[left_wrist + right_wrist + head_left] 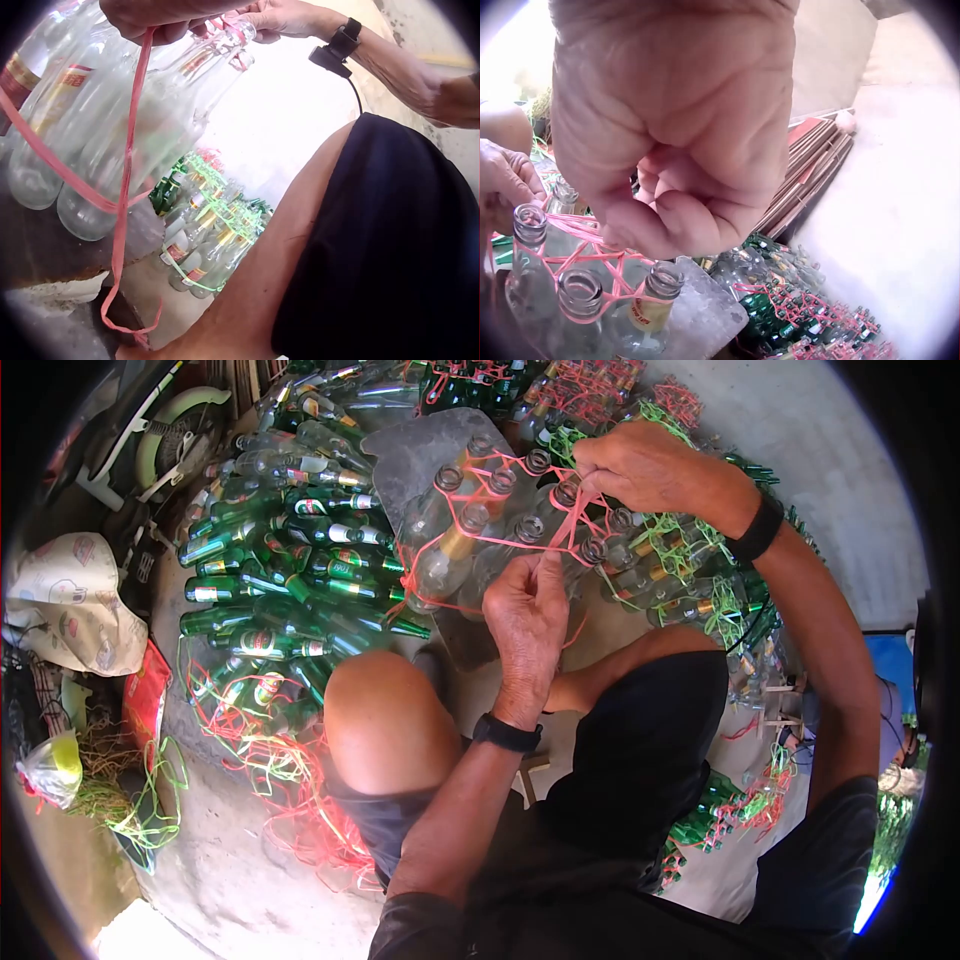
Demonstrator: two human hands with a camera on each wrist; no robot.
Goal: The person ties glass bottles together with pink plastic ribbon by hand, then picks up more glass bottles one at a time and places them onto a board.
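Observation:
Clear glass bottles point(440, 568) stand grouped on a dark slab point(425, 445), with pink twine point(510, 543) laced round their necks and sides. My left hand point(525, 615) pinches the twine at the near right bottles, thumb against forefinger. Above the bottles at the right, my right hand point(640, 468) holds the twine with curled fingers, and strands stretch between the two hands. In the right wrist view the right hand point(675, 135) hides part of the twine beside the bottle mouths point(580, 289). A loose tail of twine point(126, 180) hangs below the left hand point(154, 19).
Green bottles point(260, 600) lie piled at the left. More bottles tied with green twine point(680, 560) stand at the right. Loose pink and green twine point(310, 800) lies on the floor by the left knee point(385, 720). A cloth bag point(75, 600) is at the far left.

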